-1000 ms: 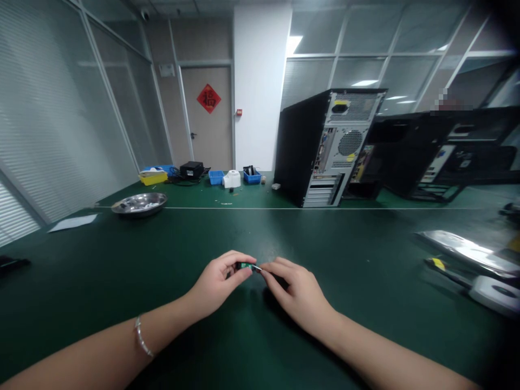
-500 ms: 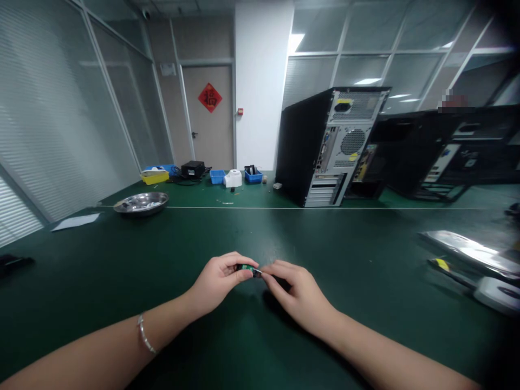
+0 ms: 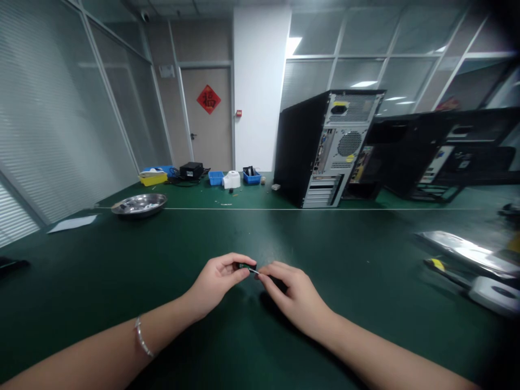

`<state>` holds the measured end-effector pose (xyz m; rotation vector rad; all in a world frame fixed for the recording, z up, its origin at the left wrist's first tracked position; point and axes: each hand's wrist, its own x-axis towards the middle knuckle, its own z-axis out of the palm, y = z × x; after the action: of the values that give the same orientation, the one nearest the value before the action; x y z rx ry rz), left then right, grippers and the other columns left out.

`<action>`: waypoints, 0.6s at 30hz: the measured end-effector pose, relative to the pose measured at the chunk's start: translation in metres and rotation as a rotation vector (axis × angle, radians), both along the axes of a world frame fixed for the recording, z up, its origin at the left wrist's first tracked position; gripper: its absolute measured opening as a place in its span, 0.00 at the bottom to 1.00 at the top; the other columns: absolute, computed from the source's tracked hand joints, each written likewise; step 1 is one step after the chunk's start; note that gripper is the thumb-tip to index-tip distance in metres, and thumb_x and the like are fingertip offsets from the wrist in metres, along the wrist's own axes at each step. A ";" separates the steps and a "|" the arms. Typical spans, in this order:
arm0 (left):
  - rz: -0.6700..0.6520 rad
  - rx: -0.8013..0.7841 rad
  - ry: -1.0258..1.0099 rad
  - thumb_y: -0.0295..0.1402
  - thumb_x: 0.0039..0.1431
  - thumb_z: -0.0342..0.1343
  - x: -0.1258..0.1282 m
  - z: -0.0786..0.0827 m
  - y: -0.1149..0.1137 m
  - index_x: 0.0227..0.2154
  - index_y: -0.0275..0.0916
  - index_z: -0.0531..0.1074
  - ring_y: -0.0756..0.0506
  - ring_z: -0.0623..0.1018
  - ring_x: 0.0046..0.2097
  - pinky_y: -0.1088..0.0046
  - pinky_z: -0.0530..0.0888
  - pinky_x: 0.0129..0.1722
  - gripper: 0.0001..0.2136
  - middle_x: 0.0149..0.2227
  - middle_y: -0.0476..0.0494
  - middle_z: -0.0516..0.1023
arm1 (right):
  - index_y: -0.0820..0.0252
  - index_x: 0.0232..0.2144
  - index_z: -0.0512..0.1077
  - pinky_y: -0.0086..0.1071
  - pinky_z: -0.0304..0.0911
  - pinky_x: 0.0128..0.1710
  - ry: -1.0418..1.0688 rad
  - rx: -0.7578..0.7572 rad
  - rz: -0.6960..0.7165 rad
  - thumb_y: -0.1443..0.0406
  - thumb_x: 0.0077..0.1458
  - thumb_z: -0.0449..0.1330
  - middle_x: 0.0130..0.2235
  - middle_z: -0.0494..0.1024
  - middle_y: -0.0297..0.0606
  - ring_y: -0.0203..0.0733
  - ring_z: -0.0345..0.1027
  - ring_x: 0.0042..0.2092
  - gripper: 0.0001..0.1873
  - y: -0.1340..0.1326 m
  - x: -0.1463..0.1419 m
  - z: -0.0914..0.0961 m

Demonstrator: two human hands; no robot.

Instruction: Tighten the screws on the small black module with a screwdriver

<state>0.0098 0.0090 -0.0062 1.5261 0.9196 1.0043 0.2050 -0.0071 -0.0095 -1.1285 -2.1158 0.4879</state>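
Note:
My left hand pinches a small green part between thumb and fingers, just above the green table mat. My right hand is closed beside it, its fingertips pinching a thin silvery piece that sticks out of the part's right end. Both hands meet near the middle of the table in front of me. A thin bracelet sits on my left wrist.
A black computer tower stands at the back, more open cases to its right. A steel bowl and white paper lie at the left. Blue and yellow bins sit far back. A silvery bag and white device lie at right.
The hands stay together at the same spot; the fingers shift slightly on the small part. The view has barely moved.

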 end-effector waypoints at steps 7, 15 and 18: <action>0.048 -0.072 -0.192 0.34 0.55 0.60 0.001 -0.004 0.000 0.40 0.40 0.67 0.47 0.75 0.42 0.65 0.69 0.48 0.11 0.37 0.48 0.71 | 0.55 0.35 0.75 0.30 0.64 0.35 -0.016 -0.003 -0.013 0.64 0.63 0.51 0.31 0.75 0.35 0.38 0.69 0.32 0.12 -0.001 0.000 0.000; 0.083 0.050 -0.012 0.34 0.54 0.59 0.000 -0.002 0.003 0.40 0.38 0.69 0.46 0.73 0.42 0.66 0.68 0.46 0.11 0.37 0.47 0.70 | 0.56 0.35 0.75 0.30 0.64 0.35 0.012 0.006 -0.007 0.63 0.63 0.51 0.31 0.75 0.36 0.38 0.69 0.32 0.13 0.000 0.000 0.000; 0.069 0.107 0.084 0.34 0.56 0.58 0.000 -0.003 0.002 0.47 0.39 0.67 0.45 0.73 0.41 0.67 0.69 0.44 0.16 0.39 0.44 0.72 | 0.55 0.35 0.75 0.30 0.64 0.35 0.034 0.017 -0.006 0.63 0.63 0.51 0.31 0.75 0.36 0.38 0.69 0.32 0.12 0.000 0.000 0.000</action>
<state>0.0097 0.0107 -0.0088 1.6455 0.9965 1.0597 0.2050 -0.0068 -0.0096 -1.1095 -2.0828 0.4816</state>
